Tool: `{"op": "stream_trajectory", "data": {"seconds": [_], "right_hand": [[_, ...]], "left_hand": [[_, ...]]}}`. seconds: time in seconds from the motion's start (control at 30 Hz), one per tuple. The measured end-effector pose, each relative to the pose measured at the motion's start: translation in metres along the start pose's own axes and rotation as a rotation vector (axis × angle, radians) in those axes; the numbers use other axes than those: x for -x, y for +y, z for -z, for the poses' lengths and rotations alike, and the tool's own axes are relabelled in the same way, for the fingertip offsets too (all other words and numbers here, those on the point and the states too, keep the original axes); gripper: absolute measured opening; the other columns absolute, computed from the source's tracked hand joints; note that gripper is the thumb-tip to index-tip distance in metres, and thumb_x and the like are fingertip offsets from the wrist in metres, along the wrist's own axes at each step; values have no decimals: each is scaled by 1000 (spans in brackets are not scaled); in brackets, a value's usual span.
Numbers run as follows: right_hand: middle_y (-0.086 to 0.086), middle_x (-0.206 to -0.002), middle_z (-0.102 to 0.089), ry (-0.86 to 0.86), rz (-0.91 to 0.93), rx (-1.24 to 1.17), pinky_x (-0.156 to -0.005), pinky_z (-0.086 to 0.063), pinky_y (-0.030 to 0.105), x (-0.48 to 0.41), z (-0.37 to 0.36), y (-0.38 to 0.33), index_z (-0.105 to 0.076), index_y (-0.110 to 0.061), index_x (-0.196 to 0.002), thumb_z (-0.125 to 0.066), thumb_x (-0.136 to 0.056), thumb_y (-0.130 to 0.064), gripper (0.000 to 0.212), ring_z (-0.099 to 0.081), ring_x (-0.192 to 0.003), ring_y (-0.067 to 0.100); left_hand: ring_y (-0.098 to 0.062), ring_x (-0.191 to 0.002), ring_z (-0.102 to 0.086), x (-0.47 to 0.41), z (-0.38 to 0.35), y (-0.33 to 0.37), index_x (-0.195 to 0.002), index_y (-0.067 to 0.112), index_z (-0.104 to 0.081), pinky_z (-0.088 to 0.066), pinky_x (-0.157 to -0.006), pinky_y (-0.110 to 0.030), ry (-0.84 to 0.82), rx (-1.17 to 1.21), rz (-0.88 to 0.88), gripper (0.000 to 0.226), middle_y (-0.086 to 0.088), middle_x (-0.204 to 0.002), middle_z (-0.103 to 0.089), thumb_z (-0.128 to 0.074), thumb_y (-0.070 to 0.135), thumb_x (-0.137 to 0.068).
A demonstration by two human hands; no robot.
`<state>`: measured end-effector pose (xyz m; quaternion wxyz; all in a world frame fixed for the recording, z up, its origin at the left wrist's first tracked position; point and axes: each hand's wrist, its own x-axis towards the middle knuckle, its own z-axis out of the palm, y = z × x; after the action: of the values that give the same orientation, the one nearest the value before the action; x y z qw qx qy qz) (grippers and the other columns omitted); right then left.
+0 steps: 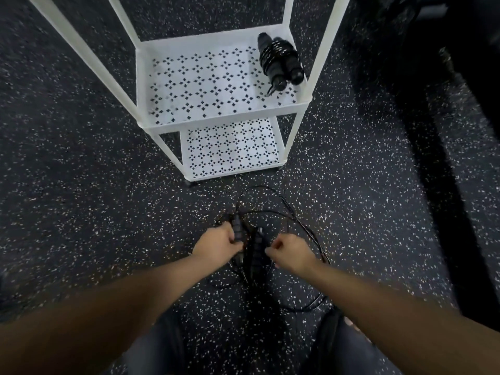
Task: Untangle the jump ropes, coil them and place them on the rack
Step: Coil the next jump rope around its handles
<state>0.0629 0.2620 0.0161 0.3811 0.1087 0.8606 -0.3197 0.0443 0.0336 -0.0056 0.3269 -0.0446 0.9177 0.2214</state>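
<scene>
Head view: the left hand (pixel 218 246) has its fingers curled tight round 1 black jump rope handle (pixel 238 230), just above the speckled rubber floor (pixel 108 198). The right hand (pixel 292 253) is curled too, fingertips at a second handle (pixel 258 249) – whether they pinch it I cannot tell, as it is blurred. Thin black cord (pixel 308 233) loops loosely over the floor around both hands. Beyond stands a white rack (pixel 224 118) – 1 coiled jump rope (pixel 280 60) lies in the right corner of its middle shelf
</scene>
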Motion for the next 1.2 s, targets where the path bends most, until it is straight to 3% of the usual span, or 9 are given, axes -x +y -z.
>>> {"op": "stream_trajectory", "data": {"seconds": [0.17,0.27,0.47,0.63,0.73,0.83,1.0,1.1,1.2], "right_hand": [[2,-84,-75,-34,-60,44,-57,-48,26,-15,-43,5,-75,-10,-97,-76,-96,-47,36,-71,-78,19],[3,-87,-74,20,-89,57,-66,-53,30,-21,-57,5,-73,-12,-98,-78,-93,-49,38,-71,-80,22],[4,-90,-77,9,-144,-27,-74,-66,39,-38,-66,9,-70,-18,-99,-83,-85,-45,33,-76,-80,23],[-2,-84,-72,-58,-113,-45,-60,-50,25,-24,-55,-4,-65,-25,-87,-80,-88,-40,22,-67,-77,15],[-5,-80,-73,-137,-46,-94,-53,-49,23,-4,-41,-6,-67,-25,-98,-82,-86,-35,22,-66,-64,10],[-2,-89,-75,-145,65,-159,-52,-53,25,30,-12,-15,-64,-21,-116,-81,-85,-22,36,-67,-61,10],[-5,-101,-79,-23,204,-291,-71,-60,31,91,52,-51,-69,-30,-115,-82,-83,-43,37,-75,-83,15],[-13,-107,-80,54,316,-392,-94,-61,36,138,93,-85,-72,-30,-115,-78,-69,-55,53,-75,-99,11],[-11,-108,-80,131,401,-411,-95,-60,41,178,128,-112,-72,-30,-116,-80,-74,-48,46,-75,-99,12]], "left_hand": [[-24,-89,-69,-13,-31,-12,-110,18,-57,-46,-66,-32,20,28,164,55,-3,-97,-70,-74,66,-89],[-21,-87,-65,-18,-41,-11,-107,18,-58,-42,-65,-33,0,46,187,58,0,-96,-68,-74,71,-87],[-22,-87,-73,-20,-46,-8,-94,19,-57,-51,-68,-33,-59,209,277,42,-2,-89,-75,-81,52,-85],[-16,-75,-70,5,-33,3,-96,22,-63,-53,-58,-26,-233,438,340,16,0,-81,-73,-71,34,-91],[-15,-77,-66,28,-10,9,-102,25,-64,-50,-61,-26,-324,468,279,13,2,-84,-72,-69,32,-93],[-13,-84,-66,57,31,23,-114,32,-64,-51,-71,-29,-346,464,144,21,5,-94,-73,-71,32,-94],[-15,-103,-70,109,114,65,-118,41,-65,-53,-79,-33,-258,482,-27,26,10,-109,-76,-73,34,-94],[-11,-107,-70,145,161,92,-123,44,-65,-52,-78,-32,-199,457,-133,31,15,-116,-76,-74,35,-94],[-6,-100,-70,177,201,114,-124,42,-64,-51,-76,-31,-126,437,-209,31,17,-112,-75,-74,34,-95]]}}
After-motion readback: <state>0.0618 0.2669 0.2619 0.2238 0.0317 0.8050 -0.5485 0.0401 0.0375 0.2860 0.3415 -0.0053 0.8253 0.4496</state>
